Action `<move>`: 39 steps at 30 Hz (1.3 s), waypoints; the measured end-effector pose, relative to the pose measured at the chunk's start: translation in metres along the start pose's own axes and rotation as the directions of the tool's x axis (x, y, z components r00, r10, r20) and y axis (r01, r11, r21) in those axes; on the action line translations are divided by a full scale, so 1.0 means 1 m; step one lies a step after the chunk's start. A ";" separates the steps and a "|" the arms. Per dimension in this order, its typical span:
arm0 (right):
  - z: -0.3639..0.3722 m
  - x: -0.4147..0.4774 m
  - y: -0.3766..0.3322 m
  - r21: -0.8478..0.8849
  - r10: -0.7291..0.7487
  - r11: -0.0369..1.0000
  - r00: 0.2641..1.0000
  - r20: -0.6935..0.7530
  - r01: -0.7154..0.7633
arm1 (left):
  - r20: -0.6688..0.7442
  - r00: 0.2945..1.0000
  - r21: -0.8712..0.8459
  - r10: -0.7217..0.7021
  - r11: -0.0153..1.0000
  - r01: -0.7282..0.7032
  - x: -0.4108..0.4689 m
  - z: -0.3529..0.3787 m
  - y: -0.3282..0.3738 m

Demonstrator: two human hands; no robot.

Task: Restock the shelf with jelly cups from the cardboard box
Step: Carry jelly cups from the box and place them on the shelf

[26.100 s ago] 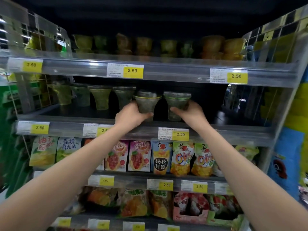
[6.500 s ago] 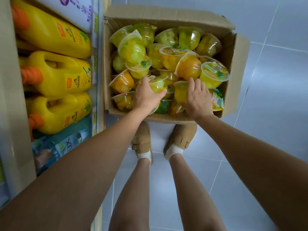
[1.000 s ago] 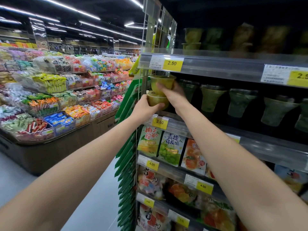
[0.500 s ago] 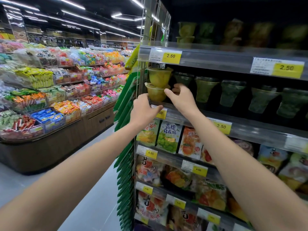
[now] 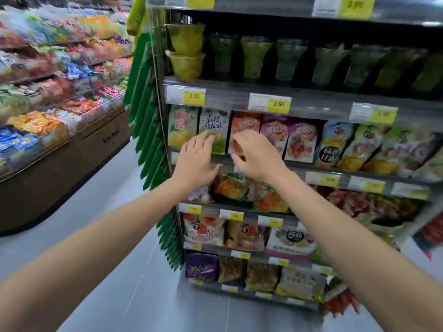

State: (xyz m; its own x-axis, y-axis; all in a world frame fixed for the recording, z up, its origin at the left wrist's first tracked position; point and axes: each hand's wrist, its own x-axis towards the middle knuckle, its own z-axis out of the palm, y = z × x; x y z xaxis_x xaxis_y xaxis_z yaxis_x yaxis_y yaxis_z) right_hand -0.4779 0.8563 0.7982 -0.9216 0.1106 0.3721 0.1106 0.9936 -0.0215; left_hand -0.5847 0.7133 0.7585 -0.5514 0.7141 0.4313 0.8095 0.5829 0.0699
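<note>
1. Head view, the only one: left hand (image 5: 195, 161) raised in front of the snack rows, fingers straight and slightly fanned, back toward the camera, nothing held.
2. Right hand (image 5: 255, 155) just beside it and apart from it, fingers loosely bent and spread, equally empty. Contact between fingertips and packaging impossible to tell through the blur.
3. Two yellow jelly cups (image 5: 186, 51) stacked one on the other at the far left end of the grey metal shelf (image 5: 227, 88), above both hands. Translucent plastic, tapered, wide rims up.
4. Along the same shelf to the right, a row of green-tinted cups (image 5: 290, 59) of the same flared shape, dim in shadow.
5. On the shelf's front strip, flat yellow price tags (image 5: 194, 95) marked 2.50.
6. Below, glossy pouches (image 5: 212, 130) printed with fruit, standing edge to edge.
7. At the rack's end, green strips (image 5: 148, 116) hanging in overlapping tiers.
8. Farther left, a low brown display (image 5: 72, 159) heaped with bright crinkled packets, on a smooth grey floor (image 5: 119, 224).
</note>
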 end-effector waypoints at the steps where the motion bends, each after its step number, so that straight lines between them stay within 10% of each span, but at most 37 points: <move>1: 0.003 -0.012 0.000 0.010 0.019 1.000 0.998 0.059 -0.020 | 0.041 0.999 -0.007 0.016 1.000 -0.016 -0.008 0.002 0.003; 12: 0.025 -0.162 -0.025 0.020 0.047 0.998 0.925 0.377 -0.059 | 0.284 0.958 0.006 -0.050 0.999 0.050 -0.158 0.015 0.072; 29: 0.089 -0.356 -0.197 0.279 -0.300 0.948 0.735 0.608 0.157 | 0.578 0.678 0.192 -0.454 0.883 0.427 -0.484 -0.025 0.119; 39: 0.126 -0.391 -0.429 0.463 -0.647 0.759 0.448 0.617 0.459 | 0.495 0.262 0.178 -0.828 0.392 0.902 -0.721 -0.087 0.037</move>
State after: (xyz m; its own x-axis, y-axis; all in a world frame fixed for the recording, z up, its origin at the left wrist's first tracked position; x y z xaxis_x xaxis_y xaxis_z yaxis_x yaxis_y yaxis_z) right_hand -0.2122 0.3893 0.5453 -0.7139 -0.5803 -0.3919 -0.5110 0.8144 -0.2751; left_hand -0.1395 0.1869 0.5281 -0.9149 -0.1032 -0.3904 -0.2158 0.9421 0.2568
